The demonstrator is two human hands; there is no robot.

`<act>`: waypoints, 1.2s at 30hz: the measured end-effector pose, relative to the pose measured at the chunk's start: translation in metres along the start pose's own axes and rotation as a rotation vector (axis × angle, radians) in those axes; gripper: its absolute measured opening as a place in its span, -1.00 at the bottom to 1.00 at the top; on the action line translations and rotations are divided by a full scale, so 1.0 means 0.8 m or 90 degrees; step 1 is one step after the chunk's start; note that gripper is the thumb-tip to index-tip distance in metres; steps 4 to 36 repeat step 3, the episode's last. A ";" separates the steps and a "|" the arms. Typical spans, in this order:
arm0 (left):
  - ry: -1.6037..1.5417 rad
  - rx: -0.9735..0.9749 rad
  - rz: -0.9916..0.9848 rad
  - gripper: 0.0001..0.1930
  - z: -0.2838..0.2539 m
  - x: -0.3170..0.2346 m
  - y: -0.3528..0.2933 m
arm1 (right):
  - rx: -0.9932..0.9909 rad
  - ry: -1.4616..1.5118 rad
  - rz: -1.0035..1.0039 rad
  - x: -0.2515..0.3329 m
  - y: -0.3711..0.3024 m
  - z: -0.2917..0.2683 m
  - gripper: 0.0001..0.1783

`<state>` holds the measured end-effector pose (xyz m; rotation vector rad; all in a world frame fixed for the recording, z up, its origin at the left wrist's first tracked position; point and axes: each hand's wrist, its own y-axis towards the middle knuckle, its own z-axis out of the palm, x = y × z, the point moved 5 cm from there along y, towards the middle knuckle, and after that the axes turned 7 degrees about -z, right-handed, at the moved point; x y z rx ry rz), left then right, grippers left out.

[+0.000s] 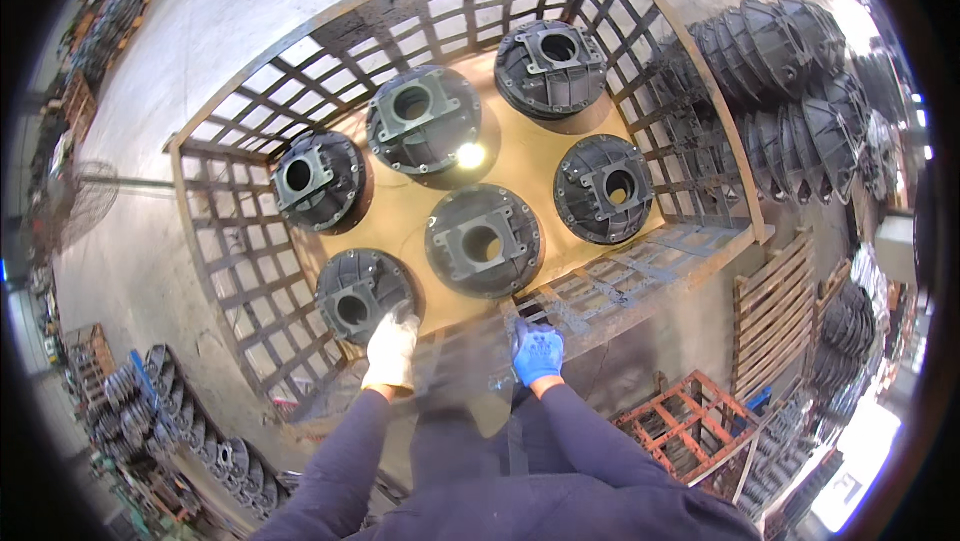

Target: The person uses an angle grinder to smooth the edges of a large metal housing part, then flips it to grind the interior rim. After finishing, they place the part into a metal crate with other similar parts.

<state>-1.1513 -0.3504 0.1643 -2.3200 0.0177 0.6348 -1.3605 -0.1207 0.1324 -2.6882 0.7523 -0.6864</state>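
Several dark, round cast-metal housings with flanged openings rest on a tan sheet inside a metal lattice cage point(745, 156). In a white glove, my left hand point(391, 349) is at the near right edge of the lower-left housing point(352, 281); its fingers curl over that edge. My right hand point(538, 351), gloved in blue, is closed at the near side of the cage, below the middle housing point(447, 241). What lies inside its fingers is hidden. Farther back are another large housing point(385, 126) and a far-right one point(520, 91).
Stacked ribbed castings point(750, 56) stand outside the cage at the right. A wooden pallet point(775, 316) leans below them, near a rusty red metal frame point(690, 421). More ring-shaped castings point(225, 456) lie at the lower left. A fan point(90, 203) stands at the far left.
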 end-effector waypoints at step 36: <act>-0.220 -0.038 -0.104 -0.57 0.020 0.037 -0.081 | 0.005 -0.002 -0.027 -0.005 0.008 0.006 -0.78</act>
